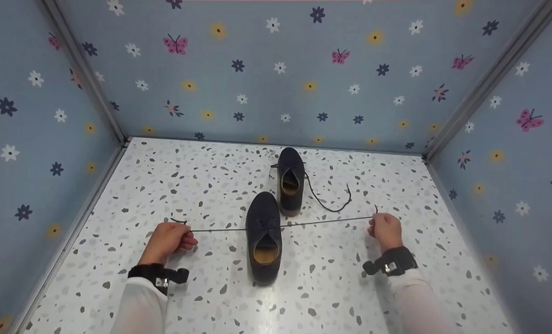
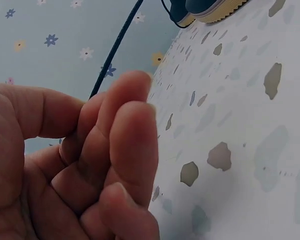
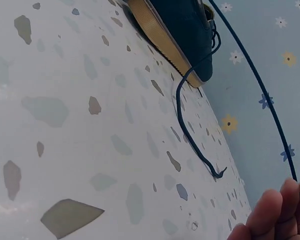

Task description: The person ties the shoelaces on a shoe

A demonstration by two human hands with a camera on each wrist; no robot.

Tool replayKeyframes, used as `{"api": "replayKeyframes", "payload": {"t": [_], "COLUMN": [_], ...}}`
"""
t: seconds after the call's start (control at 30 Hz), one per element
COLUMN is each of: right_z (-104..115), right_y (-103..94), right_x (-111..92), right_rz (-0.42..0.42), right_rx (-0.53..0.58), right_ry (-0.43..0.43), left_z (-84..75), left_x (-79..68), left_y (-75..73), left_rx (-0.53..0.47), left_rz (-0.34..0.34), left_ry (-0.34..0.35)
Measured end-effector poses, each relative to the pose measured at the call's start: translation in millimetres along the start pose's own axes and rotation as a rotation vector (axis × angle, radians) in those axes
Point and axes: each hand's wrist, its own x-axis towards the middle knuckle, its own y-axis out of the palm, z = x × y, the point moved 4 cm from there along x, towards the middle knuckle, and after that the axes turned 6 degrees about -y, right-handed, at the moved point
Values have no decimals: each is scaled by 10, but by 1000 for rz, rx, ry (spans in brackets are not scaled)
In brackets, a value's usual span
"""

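Although two shoes stand on the speckled surface (image 1: 206,292), the near shoe (image 1: 263,234) alone is being worked: it rests upright, roughly midway between the left and right edges, toe toward the far edge. Its taut lace (image 1: 220,230) runs straight out to both sides; the left hand (image 1: 168,239) pinches it near one tip, the right hand (image 1: 387,228) near the other. The step in hand appears to be tightening; the next move would probably call for bringing both ends inward and crossing them above the shoe. Just beyond, slightly toward the right edge, stands the far shoe (image 1: 291,183); its loose lace (image 1: 334,211) curves close to the taut one and might tangle with it. Flowered panels (image 1: 276,48) border the far, left and right edges.
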Motion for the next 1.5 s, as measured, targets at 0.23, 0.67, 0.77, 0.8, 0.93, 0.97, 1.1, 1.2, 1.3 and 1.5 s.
{"api": "replayKeyframes", "payload": {"t": [0.23, 0.67, 0.77, 0.8, 0.93, 0.97, 1.1, 1.2, 1.3, 1.5], "right_z": [-48, 111, 110, 112, 115, 116, 132, 149, 157, 144], "right_y": [66, 284, 298, 302, 312, 315, 323, 326, 318, 307], "right_x": [29, 24, 27, 28, 30, 29, 21, 10, 2, -7], "right_rz": [50, 152, 160, 163, 171, 173, 180, 181, 173, 169], "right_rx": [-120, -209, -223, -225, -229, -232, -230, -226, -232, -229], "right_ry": [14, -74, -73, -71, -59, -55, -42, -37, -36, -54], "left_z": [-25, -183, -203, -210, -234, -232, -211, -198, -191, -161], "left_x": [55, 97, 76, 64, 25, 16, -5, 4, 40, 113], "left_y": [94, 253, 279, 292, 422, 477, 742, 905, 1007, 1113], "left_rx": [74, 242, 330, 362, 437, 431, 369, 323, 288, 57], "left_rz": [46, 77, 77, 78, 112, 141, 296, 346, 308, 275], "left_ry": [18, 27, 22, 23, 66, 75, 98, 115, 131, 24]}}
